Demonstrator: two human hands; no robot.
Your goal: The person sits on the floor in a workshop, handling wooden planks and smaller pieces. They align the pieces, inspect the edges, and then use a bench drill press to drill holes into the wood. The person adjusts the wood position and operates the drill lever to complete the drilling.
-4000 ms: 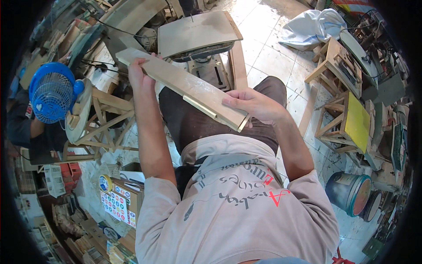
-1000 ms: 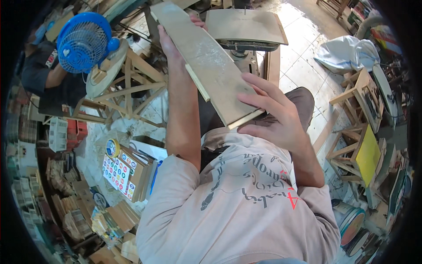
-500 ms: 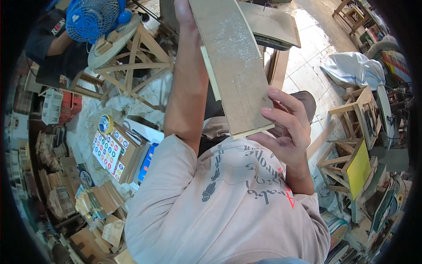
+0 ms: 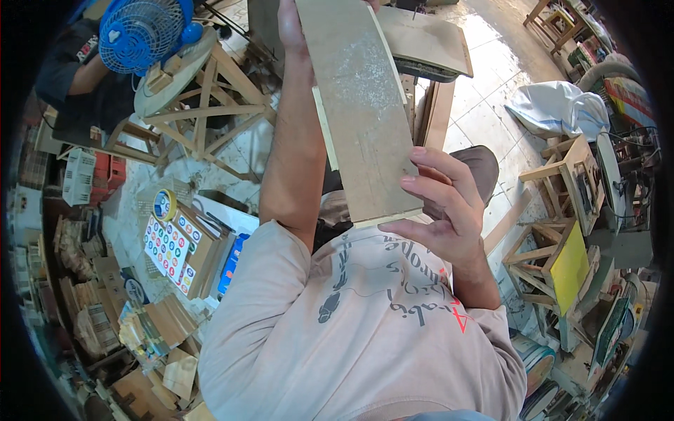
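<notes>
A long brown wooden board [image 4: 365, 119] is held up in front of my chest. Pale thin wood strips run along its sides and near end, and a whitish dusty patch marks its upper face. At the far left edge my left hand [image 4: 293, 28] grips it; most of those fingers are hidden behind the board. My right hand [image 4: 449, 203] is closed round the near right corner, its thumb against the end strip and its fingertips on the side edge.
A machine table [image 4: 425, 42] stands beyond the board. On the left are a blue fan [image 4: 144, 35], a round-topped wooden stand [image 4: 175, 77], and stickered boards with a tape roll [image 4: 165, 205]. Wooden frames [image 4: 562, 259] and a white sack [image 4: 558, 109] lie right. A co-worker's arm [image 4: 88, 74] shows behind the fan.
The board has shifted slightly left and toward me, turning a little more upright in view. Both hands have moved with it and keep their hold.
</notes>
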